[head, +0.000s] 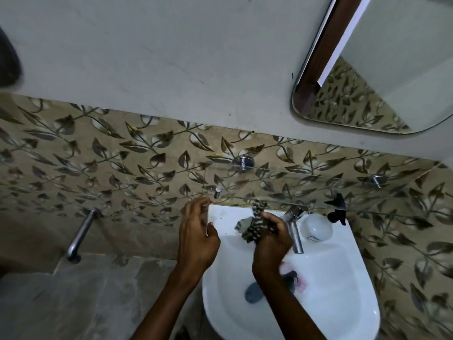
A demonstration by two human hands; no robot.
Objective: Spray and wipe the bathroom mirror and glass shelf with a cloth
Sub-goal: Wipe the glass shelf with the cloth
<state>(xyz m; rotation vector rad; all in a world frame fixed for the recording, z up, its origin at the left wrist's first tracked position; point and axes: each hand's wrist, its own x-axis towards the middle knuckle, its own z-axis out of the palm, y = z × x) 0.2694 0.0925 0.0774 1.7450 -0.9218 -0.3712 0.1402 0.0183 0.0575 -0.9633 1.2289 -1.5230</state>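
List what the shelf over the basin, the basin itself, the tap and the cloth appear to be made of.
Shelf: clear glass; the leaf tiles show through it and only its edges catch light.
Basin: glossy white, probably ceramic.
Tap: polished metal, chrome-like, with bright reflections.
Cloth: soft patterned fabric, crumpled in the right hand; the fibre cannot be told.
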